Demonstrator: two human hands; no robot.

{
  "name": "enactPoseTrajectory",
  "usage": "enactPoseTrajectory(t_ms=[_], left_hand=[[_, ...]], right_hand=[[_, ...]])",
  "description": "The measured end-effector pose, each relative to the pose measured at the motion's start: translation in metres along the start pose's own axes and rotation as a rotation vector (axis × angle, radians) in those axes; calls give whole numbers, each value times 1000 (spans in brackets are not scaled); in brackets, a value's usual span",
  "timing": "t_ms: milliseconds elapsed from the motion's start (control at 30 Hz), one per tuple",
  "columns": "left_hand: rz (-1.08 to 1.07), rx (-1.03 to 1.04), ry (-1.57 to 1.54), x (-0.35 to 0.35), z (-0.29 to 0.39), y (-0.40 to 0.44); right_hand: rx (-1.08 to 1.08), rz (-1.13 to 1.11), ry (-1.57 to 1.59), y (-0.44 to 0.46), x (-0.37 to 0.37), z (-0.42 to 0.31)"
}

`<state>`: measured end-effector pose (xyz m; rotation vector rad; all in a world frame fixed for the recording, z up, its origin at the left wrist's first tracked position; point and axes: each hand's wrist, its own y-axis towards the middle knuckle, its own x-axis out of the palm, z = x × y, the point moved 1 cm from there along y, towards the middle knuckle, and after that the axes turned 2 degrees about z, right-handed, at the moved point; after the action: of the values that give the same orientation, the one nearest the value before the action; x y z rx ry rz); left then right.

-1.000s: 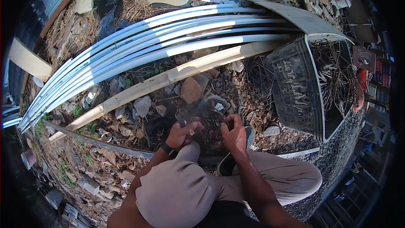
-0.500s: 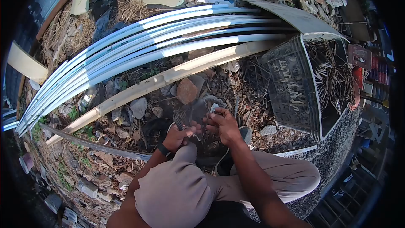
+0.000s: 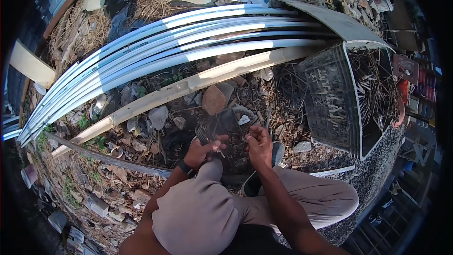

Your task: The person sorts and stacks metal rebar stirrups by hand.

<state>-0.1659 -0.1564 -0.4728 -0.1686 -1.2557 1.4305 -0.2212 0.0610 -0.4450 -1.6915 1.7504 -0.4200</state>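
Note:
My left hand (image 3: pixel 205 150) is wrapped around a bundle of thin, dark bent metal rods (image 3: pixel 202 133), just above my raised knee. A pale, thin end sticks out by the thumb. My right hand (image 3: pixel 259 145) is beside it to the right, apart from it, with fingers pinched together. What those fingers hold, if anything, is too small to make out. Between and beyond the hands is a dark, squarish, blurred patch (image 3: pixel 225 123); I cannot tell what it is. A reddish stone (image 3: pixel 213 100) lies just past it.
A black crate (image 3: pixel 332 99) full of thin, dark rods lies tipped at the right. Long white pipes (image 3: pixel 188 56) and a beige channel strip (image 3: pixel 155 98) cross the ground ahead. Stones, dry leaves and rubble surround my feet. A thin board (image 3: pixel 108 157) lies at the left.
My right hand has moved slightly right and down, away from my left hand, and its fingers have drawn closer together. My left hand still grips the rods. The view has shifted slightly.

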Motion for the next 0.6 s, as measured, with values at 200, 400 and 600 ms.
enactPoseTrajectory(t_ms=[200, 400, 600], left_hand=[[-15, 11, 12, -1, 1, 1], [20, 3, 11, -2, -1, 1], [14, 1, 5, 2, 2, 2]], right_hand=[[-68, 45, -458, -8, -22, -4], [-60, 95, -639, 10, -57, -4], [-138, -135, -621, 5, -58, -40]])
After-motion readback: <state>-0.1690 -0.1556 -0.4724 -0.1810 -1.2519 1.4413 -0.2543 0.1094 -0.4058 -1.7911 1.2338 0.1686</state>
